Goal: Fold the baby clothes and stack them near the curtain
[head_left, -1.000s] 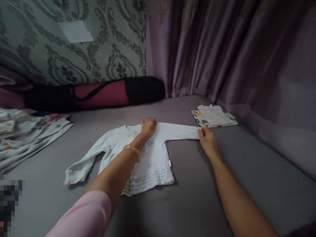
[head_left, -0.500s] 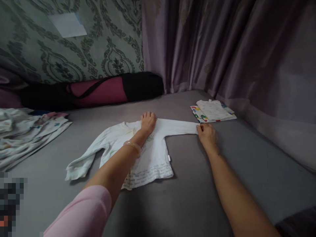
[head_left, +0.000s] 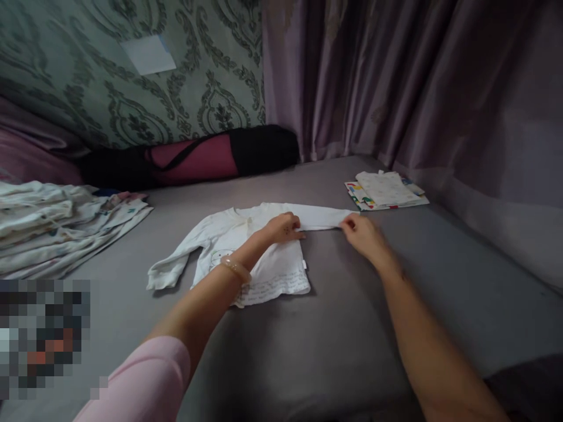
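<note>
A small white long-sleeved shirt [head_left: 264,266] lies flat on the grey bed surface [head_left: 334,328], its sleeves spread out to both sides. My left hand [head_left: 285,227] rests on the shirt where the right-hand sleeve meets the body, fingers pressed down on the cloth. My right hand [head_left: 359,232] pinches the cuff end of that sleeve, fingers closed on the fabric. The other sleeve lies loose to the left.
A folded stack of patterned clothes [head_left: 385,190] sits at the back right by the purple curtain [head_left: 417,88]. A heap of unfolded garments [head_left: 61,225] lies at the left. A pink and black rolled bag [head_left: 197,158] lies along the wall.
My left hand has slid from the shirt's collar area down to the armpit of the right-hand sleeve. My right hand has moved a little inward while still holding the cuff.
</note>
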`<act>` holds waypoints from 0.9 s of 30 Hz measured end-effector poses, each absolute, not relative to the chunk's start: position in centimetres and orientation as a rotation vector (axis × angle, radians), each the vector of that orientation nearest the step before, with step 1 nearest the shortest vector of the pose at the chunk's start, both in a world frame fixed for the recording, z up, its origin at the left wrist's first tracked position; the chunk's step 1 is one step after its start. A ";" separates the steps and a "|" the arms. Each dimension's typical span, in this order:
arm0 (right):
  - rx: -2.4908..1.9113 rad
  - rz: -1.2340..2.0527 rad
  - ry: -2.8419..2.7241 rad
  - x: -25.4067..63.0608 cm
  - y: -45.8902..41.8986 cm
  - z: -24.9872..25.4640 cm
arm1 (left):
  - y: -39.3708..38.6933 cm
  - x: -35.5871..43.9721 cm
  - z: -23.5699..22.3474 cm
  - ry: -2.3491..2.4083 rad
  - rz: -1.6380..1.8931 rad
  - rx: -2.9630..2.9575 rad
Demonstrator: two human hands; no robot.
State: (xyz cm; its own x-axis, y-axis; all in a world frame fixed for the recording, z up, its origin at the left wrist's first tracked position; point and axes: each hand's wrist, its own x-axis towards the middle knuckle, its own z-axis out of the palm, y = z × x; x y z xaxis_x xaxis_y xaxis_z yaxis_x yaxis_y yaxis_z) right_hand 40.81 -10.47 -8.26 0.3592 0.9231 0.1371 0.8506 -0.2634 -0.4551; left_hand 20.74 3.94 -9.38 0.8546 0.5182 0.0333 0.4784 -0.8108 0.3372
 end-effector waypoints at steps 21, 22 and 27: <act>-1.729 0.727 -2.525 29.4 -15.9 -3.9 | 3.4 22.4 -10.3 0.931 0.238 2.561; -1.673 0.836 -2.499 29.9 -15.6 -3.9 | 3.2 22.2 -10.2 0.913 0.229 2.559; -1.695 1.179 -1.945 35.4 -12.5 -5.0 | -0.4 19.5 -8.4 0.854 0.320 2.655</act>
State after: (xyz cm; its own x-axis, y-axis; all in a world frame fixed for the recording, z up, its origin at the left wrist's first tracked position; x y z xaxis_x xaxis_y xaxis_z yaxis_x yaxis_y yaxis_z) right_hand 35.38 -12.53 -5.01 -0.2563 0.9254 -0.2790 0.6758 -0.0348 -0.7363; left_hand 19.48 -0.43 -8.38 0.7949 0.5967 0.1099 0.5218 -0.7648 0.3779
